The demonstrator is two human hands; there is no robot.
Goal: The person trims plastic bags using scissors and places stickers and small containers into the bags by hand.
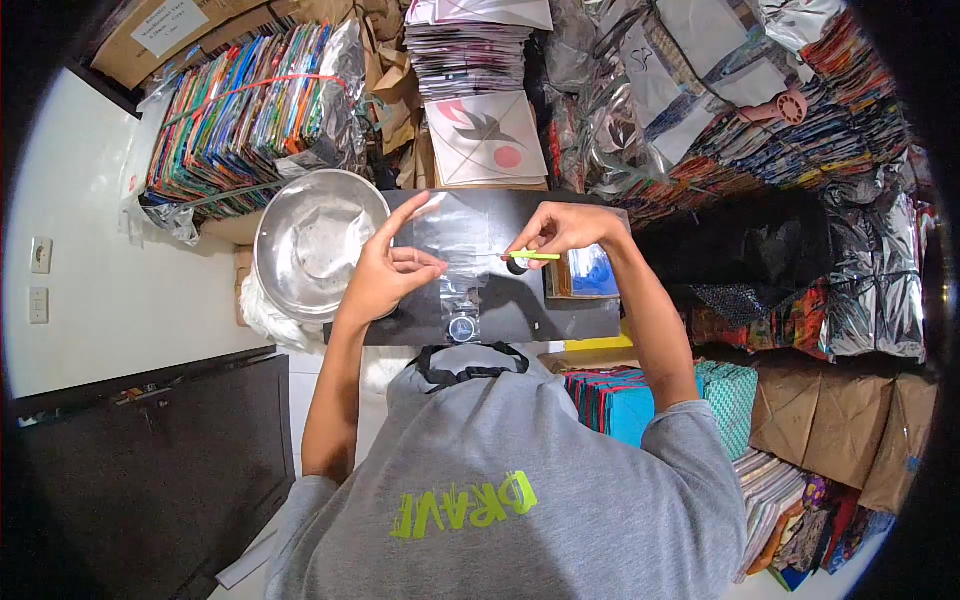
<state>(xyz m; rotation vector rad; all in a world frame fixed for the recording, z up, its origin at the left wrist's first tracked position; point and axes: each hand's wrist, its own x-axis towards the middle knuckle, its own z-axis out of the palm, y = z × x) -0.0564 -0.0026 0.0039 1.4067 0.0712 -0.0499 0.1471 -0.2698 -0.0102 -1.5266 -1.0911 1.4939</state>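
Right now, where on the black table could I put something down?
Mostly bare tabletop shows between the clear plastic and the blue-topped stack, towards the person. A narrower patch lies between the plastic and left hand. The metal bowl and white packets crowd the edges.

Bright scene, hard shadows on dark tabletop (580,318), glare on steel bowl (322,245), fisheye edge distortion, black corner vignette.

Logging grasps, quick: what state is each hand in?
Left hand: partly curled; whether it holds anything can't be told.
Right hand: closed, holding a yellow-green stick.
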